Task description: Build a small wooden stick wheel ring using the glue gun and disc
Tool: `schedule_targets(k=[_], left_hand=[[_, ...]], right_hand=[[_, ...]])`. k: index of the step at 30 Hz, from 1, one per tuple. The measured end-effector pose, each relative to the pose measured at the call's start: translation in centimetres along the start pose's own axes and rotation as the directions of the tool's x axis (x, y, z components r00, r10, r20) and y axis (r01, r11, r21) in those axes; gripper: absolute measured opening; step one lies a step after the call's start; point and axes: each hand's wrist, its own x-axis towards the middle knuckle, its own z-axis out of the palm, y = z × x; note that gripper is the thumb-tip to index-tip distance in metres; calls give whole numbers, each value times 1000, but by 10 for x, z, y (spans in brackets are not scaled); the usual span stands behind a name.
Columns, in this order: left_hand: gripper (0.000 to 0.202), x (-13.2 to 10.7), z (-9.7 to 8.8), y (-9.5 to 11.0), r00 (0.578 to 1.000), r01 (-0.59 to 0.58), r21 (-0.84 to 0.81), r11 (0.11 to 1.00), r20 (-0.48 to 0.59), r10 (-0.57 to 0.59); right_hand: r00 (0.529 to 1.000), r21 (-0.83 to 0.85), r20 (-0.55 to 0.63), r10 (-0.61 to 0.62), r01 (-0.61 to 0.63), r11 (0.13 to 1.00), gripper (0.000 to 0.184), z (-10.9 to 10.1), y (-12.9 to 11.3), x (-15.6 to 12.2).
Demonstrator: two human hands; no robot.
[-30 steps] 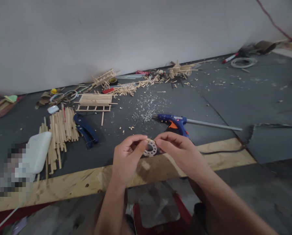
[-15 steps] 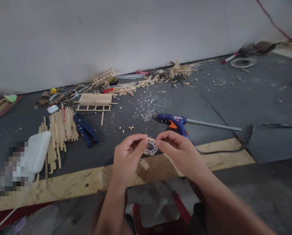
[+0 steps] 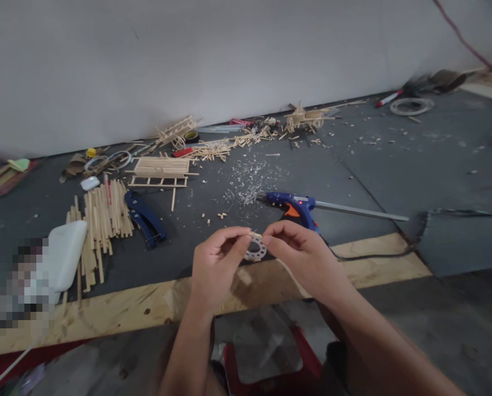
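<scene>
Between my hands, over the table's front edge, is a small pale ring with holes around it (image 3: 255,254). A short light wooden piece (image 3: 255,235) lies along its top. My left hand (image 3: 219,256) pinches the ring's upper left between thumb and forefinger. From the other side, my right hand (image 3: 297,250) pinches at the upper right; its fingertips partly cover the ring there. Just beyond my right hand a blue glue gun (image 3: 289,199) with an orange trigger lies on its side, a long glue stick (image 3: 361,210) coming out of its back.
Left of my hands are blue cutters (image 3: 144,220), a pile of wooden sticks (image 3: 105,212) and a white power bank-like object (image 3: 70,256). Farther back lie a stick-built frame (image 3: 159,170), glue scraps (image 3: 249,179) and a small wooden cart (image 3: 305,118). A black cable (image 3: 369,256) runs right.
Almost nothing differs. Both hands keep their pinch on the ring, which is tilted very slightly; the whole view has shifted a few pixels.
</scene>
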Motion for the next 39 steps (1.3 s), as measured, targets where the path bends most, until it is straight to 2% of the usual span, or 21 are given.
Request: schedule_targets(k=[9, 16, 22, 39], left_hand=[[16, 1, 2, -3, 999, 6, -57, 998, -36, -8], [14, 1, 2, -4, 1000, -10, -68, 998, 8, 10], [14, 1, 3, -3, 997, 55, -142, 988, 65, -47], [12, 1, 1, 1, 995, 64, -126, 990, 79, -55]], right_hand=[[1000, 77, 8, -3, 3, 997, 10, 2, 0, 1], [999, 38, -17, -48, 49, 998, 11, 2, 1, 1], [997, 17, -33, -67, 68, 998, 10, 1, 4, 2], [997, 21, -29, -72, 73, 997, 9, 2, 5, 1]])
